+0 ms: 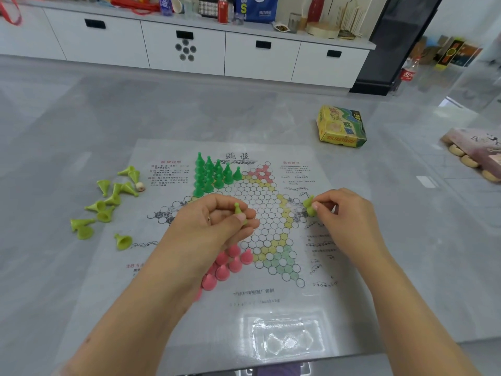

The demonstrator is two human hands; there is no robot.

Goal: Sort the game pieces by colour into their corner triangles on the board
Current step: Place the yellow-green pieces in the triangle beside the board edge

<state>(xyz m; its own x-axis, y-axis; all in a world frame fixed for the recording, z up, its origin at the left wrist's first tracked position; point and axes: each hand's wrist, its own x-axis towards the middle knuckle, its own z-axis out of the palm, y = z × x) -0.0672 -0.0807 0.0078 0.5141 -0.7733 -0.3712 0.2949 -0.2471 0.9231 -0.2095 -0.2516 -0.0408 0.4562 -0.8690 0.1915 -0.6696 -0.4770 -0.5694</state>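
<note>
Two colours look settled so far, by my reckoning, and the third is only begun. Nearest the person, just under the left wrist, the pink pieces (pixel 226 267) stand packed in their corner of the paper board (pixel 271 297). The left hand (pixel 214 226) hovers over the board's middle, thumb and fingertips pinching one lime piece (pixel 238 208) upright. Out to the right, the right hand (pixel 343 213) pinches another lime piece (pixel 309 204) right at the board's right-hand point (whether it already touches a circle I cannot tell). Off to the left of the left hand, well clear of the star, the loose lime pieces (pixel 108 204) lie tipped on the tabletop with a small pale bead among them, so most of that colour remains to be carried over. Beyond the left hand, the dark green pieces (pixel 214 175) stand massed in the far-left corner. Farther still, past the right hand, the yellow game box (pixel 341 126) sits on the table.
</note>
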